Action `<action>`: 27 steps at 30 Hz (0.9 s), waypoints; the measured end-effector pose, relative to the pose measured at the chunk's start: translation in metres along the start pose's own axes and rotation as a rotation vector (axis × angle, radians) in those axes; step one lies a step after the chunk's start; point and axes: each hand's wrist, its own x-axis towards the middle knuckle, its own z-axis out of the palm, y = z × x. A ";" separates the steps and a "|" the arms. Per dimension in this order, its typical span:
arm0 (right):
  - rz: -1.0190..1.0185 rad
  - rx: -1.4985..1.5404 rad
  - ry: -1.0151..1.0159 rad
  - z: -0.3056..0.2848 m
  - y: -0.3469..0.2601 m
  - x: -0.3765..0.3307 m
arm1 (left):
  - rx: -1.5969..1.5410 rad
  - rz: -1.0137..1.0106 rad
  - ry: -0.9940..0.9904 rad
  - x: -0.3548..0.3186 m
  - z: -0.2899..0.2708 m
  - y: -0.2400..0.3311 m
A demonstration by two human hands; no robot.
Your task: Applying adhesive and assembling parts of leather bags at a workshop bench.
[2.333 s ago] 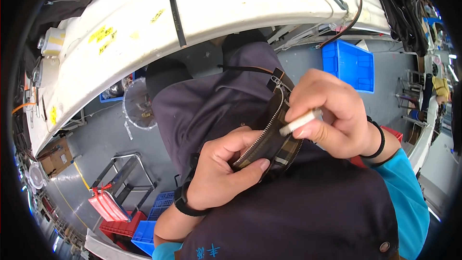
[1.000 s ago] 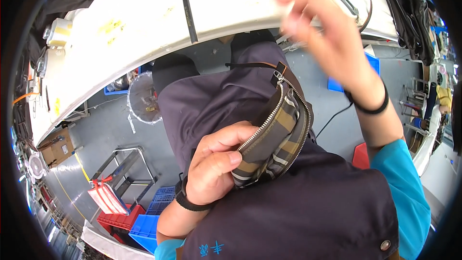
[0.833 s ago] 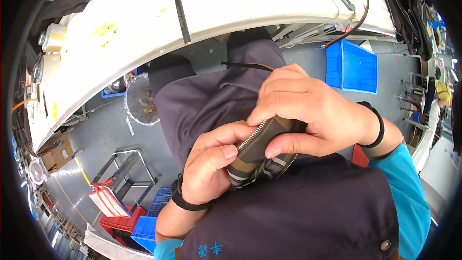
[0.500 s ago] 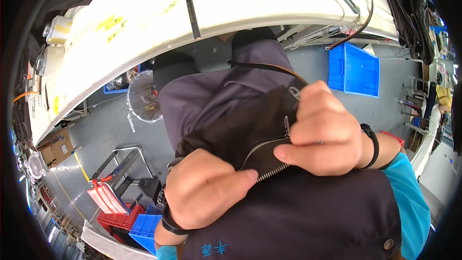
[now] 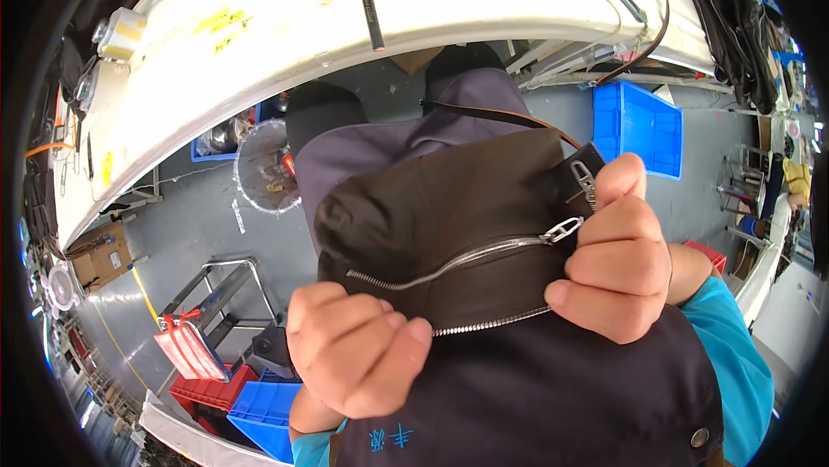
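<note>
A dark brown zippered bag [image 5: 449, 199] lies across my lap. My left hand [image 5: 358, 346] is closed on its near left edge, thumb toward the zipper teeth. At the right end my right hand [image 5: 617, 264] grips the bag's edge, fingers curled over it. Between the hands the zipper [image 5: 458, 258] gapes, its two toothed edges apart. Its silver pull [image 5: 564, 229] sits beside my right fingers, and a second metal pull [image 5: 585, 180] shows on the dark tab above. A narrow brown strap [image 5: 509, 114] runs over the lap behind the bag.
Ahead is a white table [image 5: 276, 9] with a black-handled tool [image 5: 369, 9] reaching its front edge. A blue bin [image 5: 639, 126] stands on the floor at right. At left are a plastic-lined waste bin [image 5: 266, 169], a metal-framed trolley [image 5: 229, 268] and a blue crate [image 5: 263, 415].
My hands have moved apart, the right one outward to the right. The bag is spread wider, and the gap between the zipper edges looks longer. More of the bag's front shows.
</note>
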 end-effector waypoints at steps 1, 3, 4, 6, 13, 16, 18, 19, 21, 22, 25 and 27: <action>-0.006 0.000 0.001 -0.001 -0.001 -0.001 | 0.018 -0.051 -0.020 -0.001 -0.002 -0.003; -0.038 -0.085 0.024 -0.001 -0.002 -0.003 | 0.073 -0.072 -0.004 -0.011 -0.003 -0.013; -0.042 -0.082 0.027 -0.001 -0.003 -0.003 | 0.123 -0.094 0.007 -0.016 -0.004 -0.015; -0.042 -0.167 0.038 0.000 -0.005 -0.002 | 0.174 -0.111 0.021 -0.023 -0.010 -0.017; -0.032 -0.137 -0.019 0.013 0.004 -0.007 | 0.413 -0.135 0.285 -0.033 -0.028 -0.011; -0.030 -0.149 -0.058 0.013 0.004 -0.005 | 0.511 -0.093 0.232 -0.041 -0.047 -0.011; -0.014 -0.220 -0.023 0.018 0.005 -0.001 | 0.557 -0.113 0.228 -0.048 -0.058 -0.009; -0.007 -0.217 0.027 0.022 0.005 0.002 | 0.598 -0.127 0.280 -0.050 -0.062 -0.009; 0.009 -0.198 0.042 0.027 0.004 0.009 | 0.625 -0.156 0.358 -0.055 -0.069 -0.006; 0.040 -0.189 0.046 0.030 0.003 0.011 | 0.640 -0.157 0.362 -0.055 -0.072 -0.006; 0.073 -0.140 0.083 0.041 0.001 0.023 | 0.647 -0.166 0.471 -0.056 -0.080 -0.008; 0.148 -0.099 0.095 0.042 -0.001 0.027 | 0.576 -0.219 0.513 -0.055 -0.080 -0.004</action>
